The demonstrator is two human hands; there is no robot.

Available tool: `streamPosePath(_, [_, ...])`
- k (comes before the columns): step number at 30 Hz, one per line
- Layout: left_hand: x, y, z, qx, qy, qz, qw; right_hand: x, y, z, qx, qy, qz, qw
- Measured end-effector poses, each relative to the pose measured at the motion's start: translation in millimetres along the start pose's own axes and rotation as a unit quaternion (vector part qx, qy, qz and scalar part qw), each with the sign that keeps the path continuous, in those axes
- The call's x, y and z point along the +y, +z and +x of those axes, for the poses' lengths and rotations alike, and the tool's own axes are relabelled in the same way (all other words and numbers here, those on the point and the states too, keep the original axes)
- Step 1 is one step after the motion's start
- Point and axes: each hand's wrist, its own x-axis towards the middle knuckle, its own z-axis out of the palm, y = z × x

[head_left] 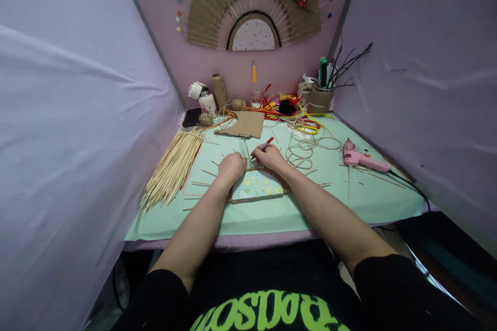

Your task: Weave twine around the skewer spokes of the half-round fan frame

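A half-round piece with a pale, flower-patterned face lies on the table in front of me, thin sticks fanning out around its curved edge. Just above that curve, my right hand is closed around a marker with a red end, its tip pointing down to the left. My left hand is closed beside it and grips the lower part of a clear ruler, which stretches away from me between the two hands. Parts of the fingers and the spot under the marker tip are hard to make out.
A bundle of sticks lies at left, cut cardboard behind my hands. Loose twine coils to the right, near a pink glue gun with a cord. Bottles, yarn and a tin of twigs line the back wall.
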Motion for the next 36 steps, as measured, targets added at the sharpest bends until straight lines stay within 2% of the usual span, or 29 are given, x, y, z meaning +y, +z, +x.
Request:
streamPosePath(13, [0.6, -1.3, 0.4, 0.0, 0.006, 0.007, 1.0, -0.6, -2.7, 1.0, 0.041, -0.001, 0.017, 0.999])
streamPosePath(36, [-3.4, -0.8, 5.6, -0.015, 0.009, -0.005, 1.0, -0.3, 0.0, -0.5, 0.024, 0.01, 0.028, 0.999])
